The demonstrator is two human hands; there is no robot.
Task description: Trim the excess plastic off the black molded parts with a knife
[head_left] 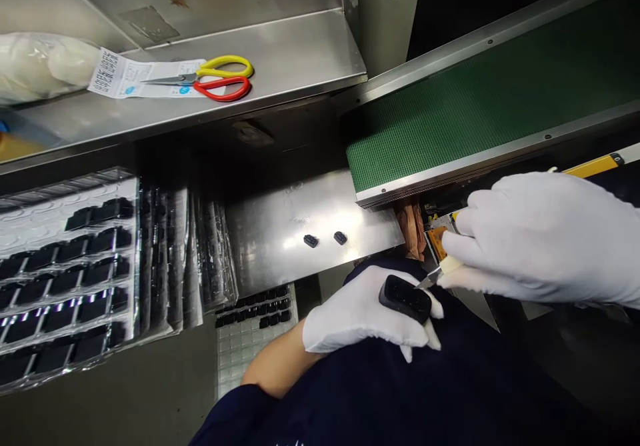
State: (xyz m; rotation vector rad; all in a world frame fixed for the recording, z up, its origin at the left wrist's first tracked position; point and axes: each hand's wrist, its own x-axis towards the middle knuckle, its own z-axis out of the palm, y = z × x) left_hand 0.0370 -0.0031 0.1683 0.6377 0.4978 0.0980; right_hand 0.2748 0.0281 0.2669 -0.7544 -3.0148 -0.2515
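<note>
White gloves cover both of my hands. My left hand [367,309] grips a glossy black plastic part [406,298] with rounded corners, held close to my dark blue clothing. In my right hand [545,236] is a small knife [436,274] with a pale handle and a short metal blade. The blade's tip meets the upper right edge of the black part, or lies very near it. Two small black pieces [311,241] rest on the metal table [270,259] beyond my left hand.
A green conveyor belt [480,93] runs to the upper right. Yellow-and-red scissors [220,79] lie on a steel shelf [295,53]. Clear trays [65,266] of black parts stand stacked at left; another tray [233,353] sits lower down. Brown crumpled material [412,229] hangs by the table's corner.
</note>
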